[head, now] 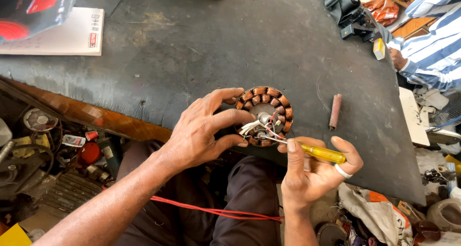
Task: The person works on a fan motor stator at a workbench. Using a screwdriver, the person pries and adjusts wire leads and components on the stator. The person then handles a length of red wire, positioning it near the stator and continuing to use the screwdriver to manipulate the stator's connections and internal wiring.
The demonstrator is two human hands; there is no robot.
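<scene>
Head view: my left hand (199,131) clamps the copper-wound stator (265,115); my right hand (312,171) pinches the yellow screwdriver (317,152). I judge the tip must stay clear of the thin wires (259,128).

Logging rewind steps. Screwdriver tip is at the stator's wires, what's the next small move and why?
Probably ease the yellow-handled screwdriver tip a little further under the white leads near the hub. The left hand already steadies the copper-wound stator at the bench edge, the right hand holds the tool level, and the tip sits beside the red and white wires.
</scene>
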